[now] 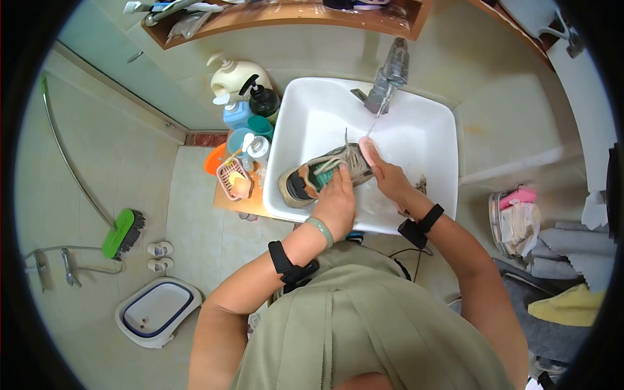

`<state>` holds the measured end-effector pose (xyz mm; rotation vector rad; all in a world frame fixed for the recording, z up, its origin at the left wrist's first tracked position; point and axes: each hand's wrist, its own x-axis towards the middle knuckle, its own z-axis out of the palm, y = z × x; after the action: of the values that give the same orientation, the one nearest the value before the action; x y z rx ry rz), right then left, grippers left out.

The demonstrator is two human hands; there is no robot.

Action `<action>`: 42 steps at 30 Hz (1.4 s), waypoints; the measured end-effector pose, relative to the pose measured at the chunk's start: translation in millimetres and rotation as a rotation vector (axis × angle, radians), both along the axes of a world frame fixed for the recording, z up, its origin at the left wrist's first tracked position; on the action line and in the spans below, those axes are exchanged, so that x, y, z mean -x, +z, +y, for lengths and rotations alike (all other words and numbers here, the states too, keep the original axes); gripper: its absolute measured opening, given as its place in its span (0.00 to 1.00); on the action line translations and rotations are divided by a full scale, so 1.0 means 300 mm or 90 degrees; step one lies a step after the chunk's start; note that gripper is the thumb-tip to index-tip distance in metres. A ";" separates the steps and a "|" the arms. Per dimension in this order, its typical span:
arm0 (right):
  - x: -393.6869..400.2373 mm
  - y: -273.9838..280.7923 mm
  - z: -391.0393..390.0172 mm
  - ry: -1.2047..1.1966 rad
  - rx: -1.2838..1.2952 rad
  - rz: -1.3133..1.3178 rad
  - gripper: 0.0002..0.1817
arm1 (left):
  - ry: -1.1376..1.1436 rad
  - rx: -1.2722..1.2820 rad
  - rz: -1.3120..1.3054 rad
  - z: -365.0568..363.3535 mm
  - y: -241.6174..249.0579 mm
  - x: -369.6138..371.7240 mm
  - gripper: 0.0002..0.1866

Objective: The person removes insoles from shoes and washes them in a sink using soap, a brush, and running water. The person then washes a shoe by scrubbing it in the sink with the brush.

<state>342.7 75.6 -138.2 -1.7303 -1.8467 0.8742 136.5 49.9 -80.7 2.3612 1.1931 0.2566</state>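
Note:
A sneaker (323,170) with beige laces, a green tongue and orange-brown panels lies slantwise in the white sink (281,130), its toe toward the faucet. My left hand (337,201), with a green bangle at the wrist, grips the shoe at its near side, the fingers over the laces. In my right hand (389,177) is a pink oval scrub brush (368,149), held against the toe; its underside is hidden. A thin stream of water falls from the metal faucet (388,77) onto the brush end.
Pump bottles (263,101) and a pink soap basket (233,179) crowd the sink's left side. Above hangs a wooden shelf (292,29). A green broom (117,234) and a folding basin (159,312) are at left. Cloths (565,305) and a wire basket (497,224) are at right.

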 end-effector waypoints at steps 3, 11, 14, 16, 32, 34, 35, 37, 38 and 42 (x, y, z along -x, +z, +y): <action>0.011 -0.026 0.001 0.005 -0.021 -0.009 0.26 | -0.001 0.042 -0.002 -0.013 0.033 0.008 0.47; 0.008 -0.067 0.012 0.025 -0.101 -0.016 0.27 | -0.030 -0.076 0.095 0.015 -0.021 0.018 0.34; -0.006 -0.076 0.026 0.038 -0.081 -0.060 0.27 | 0.064 -0.027 -0.131 0.114 0.078 0.081 0.18; -0.002 -0.070 0.023 0.028 -0.094 -0.046 0.28 | 0.167 -0.030 -0.228 0.177 0.150 0.137 0.13; -0.015 -0.025 0.027 -0.048 -0.004 -0.026 0.24 | 0.323 0.519 -0.165 0.404 -0.004 0.257 0.15; -0.010 -0.023 0.023 -0.051 0.004 -0.022 0.24 | 0.326 0.532 -0.126 0.398 0.009 0.251 0.16; -0.005 -0.024 0.019 -0.044 -0.001 -0.023 0.26 | 0.336 0.495 -0.131 0.389 0.011 0.244 0.14; -0.004 -0.030 0.024 -0.039 -0.013 -0.024 0.28 | 0.260 0.208 -0.047 0.329 0.052 0.215 0.13; -0.004 -0.035 0.025 -0.036 -0.004 -0.034 0.28 | 0.181 -0.074 0.036 0.288 0.075 0.192 0.13; 0.014 0.003 0.013 -0.056 0.059 -0.034 0.27 | 0.113 -0.056 0.117 0.148 0.140 0.050 0.19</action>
<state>338.4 79.6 -137.4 -1.8940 -1.7739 0.8987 121.4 94.4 -38.8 2.3985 1.5100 0.1554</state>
